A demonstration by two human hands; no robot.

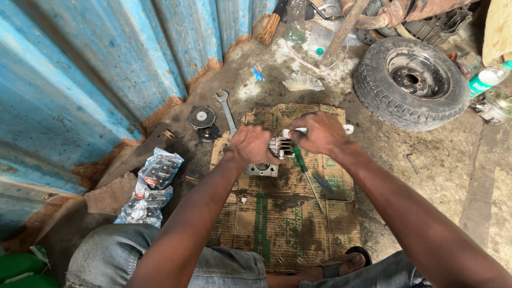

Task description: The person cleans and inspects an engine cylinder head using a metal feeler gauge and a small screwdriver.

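blue corrugated wall (80,64) at left, a worn tyre (410,80) at upper right, flattened cardboard (288,202) on the floor. on the cardboard sits a finned metal engine part (272,154) (greasy), clasped by the left hand (252,144); the right hand (320,133) closes on a white-handled tool (298,130) against it. a green-handled screwdriver (301,162) lies just beside; a spanner (226,109) lies nearby.
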